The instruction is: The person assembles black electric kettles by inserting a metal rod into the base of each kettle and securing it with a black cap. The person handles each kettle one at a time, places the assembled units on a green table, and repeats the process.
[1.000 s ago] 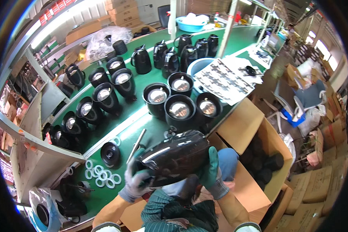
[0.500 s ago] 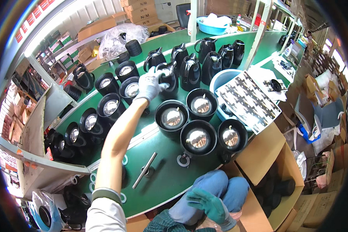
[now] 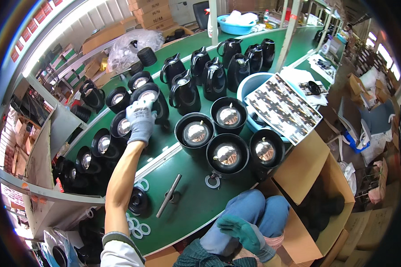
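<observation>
My left hand [image 3: 141, 122], in a pale grey glove, reaches over the green table, its fingers closed on the rim of an inverted black jug body [image 3: 161, 107] with a rounded silver base. Beside it stand more such bodies, one of them [image 3: 120, 126] partly behind the glove. Just to the right is an upright black jug [image 3: 185, 95] with a handle and spout. My right hand [image 3: 240, 232], in a green glove, hovers over my lap with its fingers stretched out, holding nothing. Nearer me, several inverted bodies [image 3: 195, 133] stand grouped on the table.
A metal T-shaped tool [image 3: 169, 196], white rings [image 3: 142, 229] and a black round part [image 3: 138, 201] lie near the front edge. At right, a patterned sheet [image 3: 284, 109] covers part of a blue basin [image 3: 244, 89]. Below it, an open carton [image 3: 338, 178] contains black parts.
My left hand has come off the upright jug and moved left and nearer, onto an inverted jug body that now tilts. The right hand stays over my lap. The view has shifted slightly.
</observation>
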